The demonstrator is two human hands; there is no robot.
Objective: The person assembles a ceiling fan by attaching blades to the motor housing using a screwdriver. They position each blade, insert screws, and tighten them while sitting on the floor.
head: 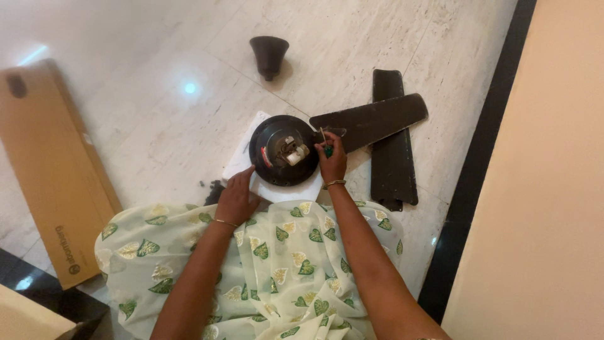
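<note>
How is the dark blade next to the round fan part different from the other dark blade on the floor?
The upper blade lies slantwise, its narrow end meeting the round motor beside the right hand. The lower blade lies lengthwise and apart from the motor. The upper blade crosses over the lower blade, hiding part of it. Both are dark brown, long and flat.

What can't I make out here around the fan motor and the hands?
- Head view: the screwdriver tip and any screw are too small, hidden by the right hand.
- White pad: mostly covered by the fan motor.
- Lower fan blade: partly under the upper blade.
- Left hand: palm hidden.
</note>
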